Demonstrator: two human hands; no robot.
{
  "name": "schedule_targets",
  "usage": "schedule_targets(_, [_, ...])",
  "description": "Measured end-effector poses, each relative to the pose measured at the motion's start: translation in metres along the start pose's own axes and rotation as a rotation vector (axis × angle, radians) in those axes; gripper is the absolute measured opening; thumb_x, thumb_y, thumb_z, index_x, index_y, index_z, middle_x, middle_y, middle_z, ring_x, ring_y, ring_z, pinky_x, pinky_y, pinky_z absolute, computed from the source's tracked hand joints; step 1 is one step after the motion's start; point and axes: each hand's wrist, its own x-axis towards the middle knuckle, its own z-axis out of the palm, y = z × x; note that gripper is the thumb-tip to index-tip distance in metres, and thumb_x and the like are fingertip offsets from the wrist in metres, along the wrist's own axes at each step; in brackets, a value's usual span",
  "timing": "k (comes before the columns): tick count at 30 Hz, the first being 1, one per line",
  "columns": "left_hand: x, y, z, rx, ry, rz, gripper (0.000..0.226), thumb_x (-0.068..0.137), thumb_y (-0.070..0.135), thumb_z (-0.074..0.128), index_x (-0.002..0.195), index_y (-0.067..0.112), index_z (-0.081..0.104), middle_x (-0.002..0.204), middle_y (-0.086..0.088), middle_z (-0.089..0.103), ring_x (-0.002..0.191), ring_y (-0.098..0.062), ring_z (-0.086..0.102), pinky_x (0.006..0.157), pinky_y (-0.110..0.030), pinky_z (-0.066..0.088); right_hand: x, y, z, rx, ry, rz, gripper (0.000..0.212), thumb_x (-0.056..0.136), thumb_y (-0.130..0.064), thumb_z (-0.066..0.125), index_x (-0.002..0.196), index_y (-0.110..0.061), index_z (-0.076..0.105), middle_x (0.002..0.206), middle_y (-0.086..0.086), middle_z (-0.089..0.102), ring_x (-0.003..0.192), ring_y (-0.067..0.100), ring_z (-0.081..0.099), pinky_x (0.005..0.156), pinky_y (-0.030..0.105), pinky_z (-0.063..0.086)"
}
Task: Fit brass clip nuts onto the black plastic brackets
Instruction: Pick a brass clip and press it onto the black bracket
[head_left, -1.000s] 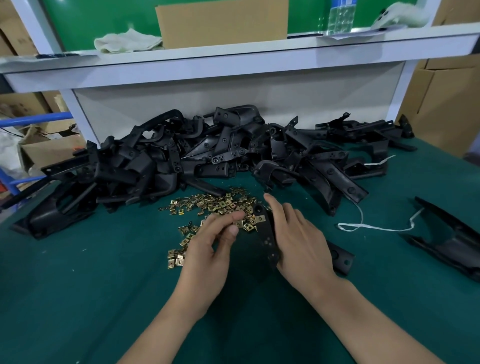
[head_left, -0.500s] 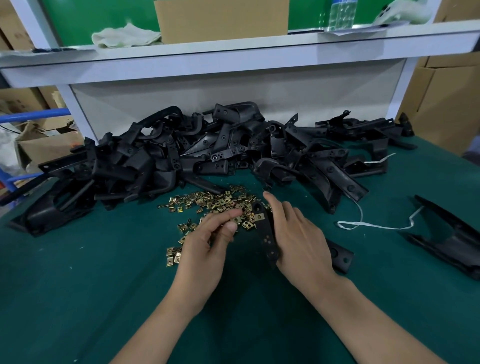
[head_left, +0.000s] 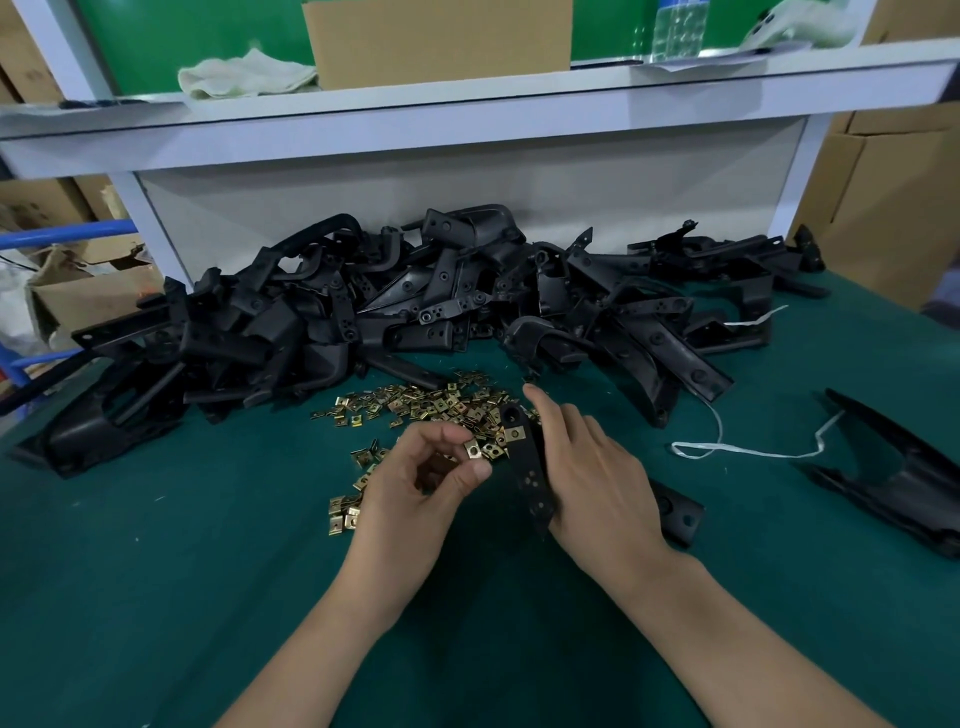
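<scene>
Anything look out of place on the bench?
A loose white strap trails across the green bench mat beside the heap of black plastic brackets; it looks like stray packing. The small brass clip nuts lie scattered loose.

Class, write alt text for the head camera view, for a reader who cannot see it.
A person's left hand pinches a brass clip nut beside a black bracket held by the right hand over a green table. Behind them lie loose clip nuts and a heap of black brackets.

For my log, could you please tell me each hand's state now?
Left hand: pinches a brass clip nut.
Right hand: holds a black bracket.
</scene>
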Motion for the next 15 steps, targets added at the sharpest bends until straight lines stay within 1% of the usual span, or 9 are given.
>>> schedule_targets(5, [-0.0003,0.0007,0.0004,0.018,-0.012,0.008,0.02,0.08,0.037,0.071,0.097,0.044,0.064,0.088,0.013,0.066,0.079,-0.002,0.061,0.073,-0.01,0.046,0.0,0.0005,0.0008,-0.002,-0.012,-0.001,0.089,0.079,-0.026,0.073,0.156,-0.011,0.03,0.118,0.005,0.059,0.099,0.024,0.06,0.074,0.032,0.05])
schedule_targets(9, [0.0,0.0003,0.0,0.018,-0.018,0.008,0.019,0.081,0.036,0.072,0.097,0.045,0.064,0.087,0.014,0.066,0.079,-0.002,0.061,0.072,-0.01,0.046,0.0007,0.0003,0.0015,0.002,-0.005,-0.008,0.089,0.081,-0.029,0.072,0.157,-0.014,0.028,0.12,0.004,0.058,0.101,0.023,0.059,0.075,0.031,0.049])
schedule_targets(13, [-0.001,-0.0011,-0.0003,0.044,-0.028,0.008,0.015,0.083,0.043,0.07,0.097,0.044,0.065,0.089,0.011,0.069,0.08,-0.002,0.062,0.072,-0.011,0.047,-0.0002,0.0012,0.0028,0.0,-0.009,-0.012,0.09,0.079,-0.029,0.075,0.156,-0.014,0.03,0.12,0.004,0.058,0.102,0.024,0.058,0.076,0.031,0.05])
schedule_targets(15, [-0.001,-0.0023,-0.0007,0.065,-0.015,0.004,0.013,0.084,0.049,0.067,0.093,0.04,0.066,0.085,0.008,0.069,0.076,-0.004,0.061,0.068,-0.011,0.047,0.0001,0.0017,0.0038,0.0,-0.003,-0.017,0.087,0.08,-0.028,0.073,0.155,-0.014,0.032,0.12,0.004,0.058,0.102,0.024,0.058,0.076,0.031,0.05])
